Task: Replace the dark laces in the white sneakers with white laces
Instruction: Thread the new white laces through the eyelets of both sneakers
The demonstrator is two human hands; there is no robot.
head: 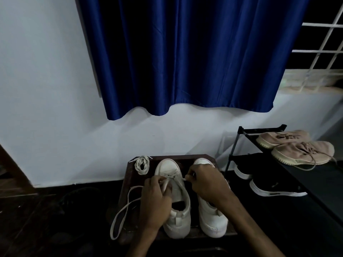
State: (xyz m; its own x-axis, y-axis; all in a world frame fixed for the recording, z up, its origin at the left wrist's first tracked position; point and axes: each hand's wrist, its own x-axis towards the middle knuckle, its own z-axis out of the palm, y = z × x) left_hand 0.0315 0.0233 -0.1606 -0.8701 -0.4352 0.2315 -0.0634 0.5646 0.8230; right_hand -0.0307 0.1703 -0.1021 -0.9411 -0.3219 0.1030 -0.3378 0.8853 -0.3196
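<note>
Two white sneakers stand side by side on a dark wooden stool (130,175), toes toward the wall. A white lace (121,216) runs through the front eyelets of the left sneaker (176,216). My left hand (156,201) pinches one strand of it at the shoe's left side, and a long loop hangs off the stool to the left. My right hand (206,184) pinches the other end of that lace, above the gap between the shoes, and covers much of the right sneaker (211,217). A second white lace (142,165) lies coiled at the stool's back left corner.
A black shoe rack (241,138) stands to the right with beige sneakers (297,147) on top and black shoes (274,188) with white soles below. A blue curtain (185,52) hangs on the white wall. The floor around the stool is dark.
</note>
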